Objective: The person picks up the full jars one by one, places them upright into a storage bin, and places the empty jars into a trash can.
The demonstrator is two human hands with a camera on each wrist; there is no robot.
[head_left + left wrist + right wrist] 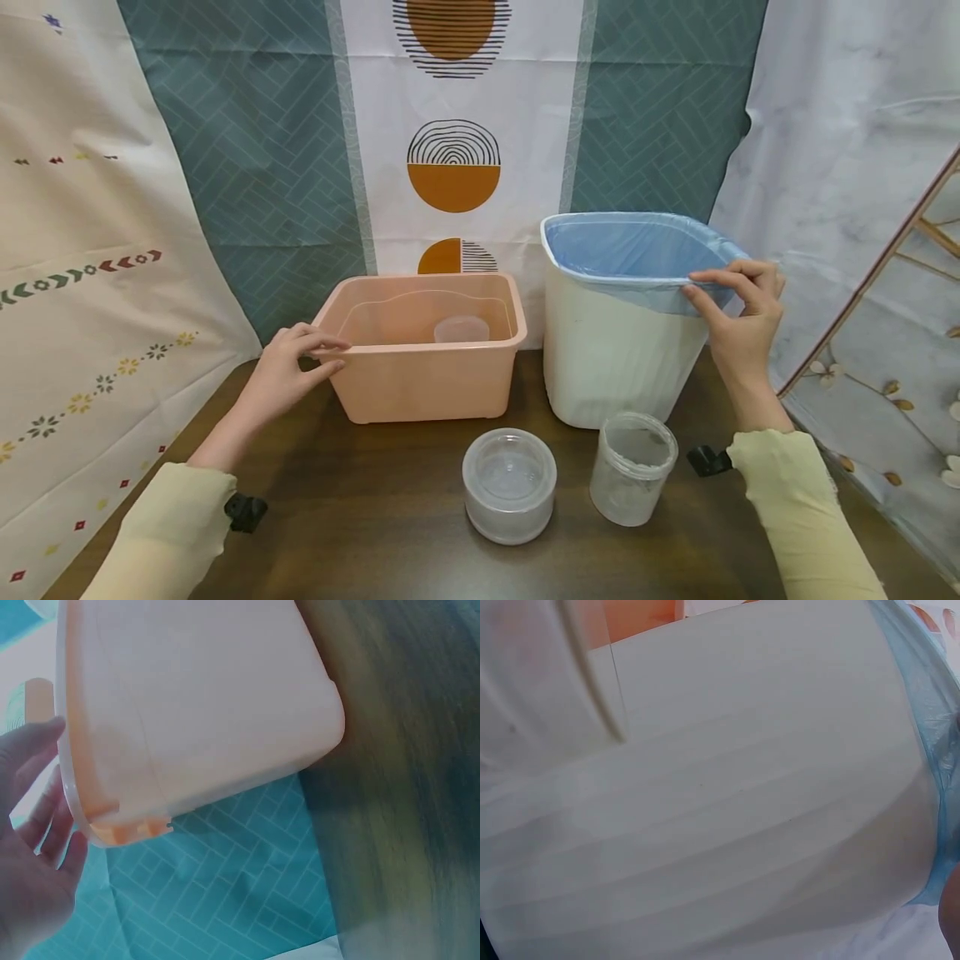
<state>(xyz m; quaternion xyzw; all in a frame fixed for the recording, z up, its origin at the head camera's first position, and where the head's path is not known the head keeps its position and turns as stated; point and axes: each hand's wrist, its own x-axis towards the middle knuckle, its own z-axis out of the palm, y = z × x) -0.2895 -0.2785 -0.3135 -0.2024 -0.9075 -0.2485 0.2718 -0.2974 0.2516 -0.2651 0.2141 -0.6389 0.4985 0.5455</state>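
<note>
My left hand (288,367) holds the near left corner of a peach plastic basin (420,383), fingers on the rim and thumb against the outer wall. The left wrist view shows this basin (217,690) close up, with the fingers at its rim. Inside it lies a round translucent piece (461,330). On the right, my right hand (742,321) pinches the front right rim of a white trash bin (622,358). A blue bag (637,242) lines the bin and folds over its rim. The right wrist view is mostly filled by the bin's wall (742,787).
A round clear container (510,487) stands on the dark wooden table (360,517) in front of the basin. Right of it, close before the bin, is an open-topped clear jar (633,471). Patterned cloth (270,150) hangs behind, with more cloth at both sides.
</note>
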